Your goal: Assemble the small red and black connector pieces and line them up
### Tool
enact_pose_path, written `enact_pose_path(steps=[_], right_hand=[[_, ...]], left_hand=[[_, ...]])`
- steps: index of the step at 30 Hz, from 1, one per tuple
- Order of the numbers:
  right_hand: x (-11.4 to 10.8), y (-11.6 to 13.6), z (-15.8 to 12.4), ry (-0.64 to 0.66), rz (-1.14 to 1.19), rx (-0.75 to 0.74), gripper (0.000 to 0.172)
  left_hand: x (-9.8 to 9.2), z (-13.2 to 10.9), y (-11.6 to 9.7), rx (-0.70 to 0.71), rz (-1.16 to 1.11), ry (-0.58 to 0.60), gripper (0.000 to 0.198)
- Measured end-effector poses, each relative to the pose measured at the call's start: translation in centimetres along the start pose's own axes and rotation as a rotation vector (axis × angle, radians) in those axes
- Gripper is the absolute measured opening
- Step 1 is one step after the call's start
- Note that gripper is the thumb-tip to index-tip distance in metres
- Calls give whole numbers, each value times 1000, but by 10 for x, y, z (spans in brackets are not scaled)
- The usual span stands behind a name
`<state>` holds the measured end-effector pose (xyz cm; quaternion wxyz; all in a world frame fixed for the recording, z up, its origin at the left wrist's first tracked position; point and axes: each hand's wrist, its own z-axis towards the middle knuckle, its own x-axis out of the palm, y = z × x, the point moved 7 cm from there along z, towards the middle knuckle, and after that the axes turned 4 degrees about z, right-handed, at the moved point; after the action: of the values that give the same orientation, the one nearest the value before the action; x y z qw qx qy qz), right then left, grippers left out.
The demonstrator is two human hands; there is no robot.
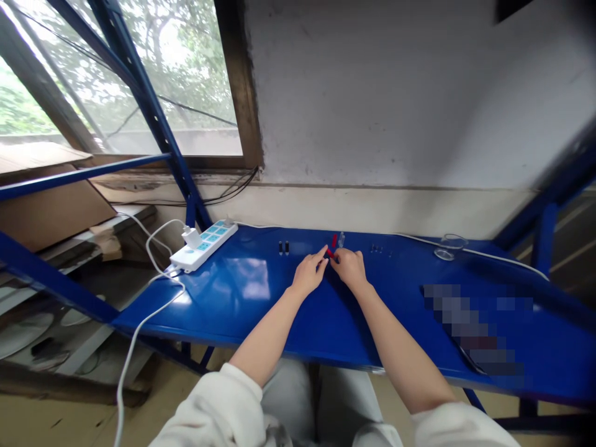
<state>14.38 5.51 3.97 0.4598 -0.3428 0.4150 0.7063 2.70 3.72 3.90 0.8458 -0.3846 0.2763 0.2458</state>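
Over the blue table [261, 313], my right hand [349, 267] has its fingers curled and pinches a small red piece [330, 252]. My left hand [310, 273] is just to the left, index finger and thumb apart, the index fingertip close to that red piece; whether it touches cannot be made out. Just beyond the hands lie a second small red piece [334, 240] and a clear, narrow piece [341, 239]. Two short dark cylinders, a left one [280, 248] and a right one [287, 248], stand left of the hands. Several tiny clear pieces [376, 249] lie to the right.
A white power strip [205, 245] with a plugged-in adapter sits at the left, its cable hanging over the edge. Clear round dishes [444, 254] rest at the back right. A dark, blurred-out flat object [470, 329] lies front right. Blue frame posts [179, 177] flank the table.
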Motion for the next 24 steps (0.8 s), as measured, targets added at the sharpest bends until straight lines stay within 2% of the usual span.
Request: enact_pose_path(steps=[5, 24], right_hand=[[-3, 3, -2, 1, 41, -15, 15], [5, 9, -2, 48, 65, -77, 10]], left_hand=[[-8, 1, 5, -34, -34, -116, 24], [-3, 3, 17, -132, -110, -112, 19]])
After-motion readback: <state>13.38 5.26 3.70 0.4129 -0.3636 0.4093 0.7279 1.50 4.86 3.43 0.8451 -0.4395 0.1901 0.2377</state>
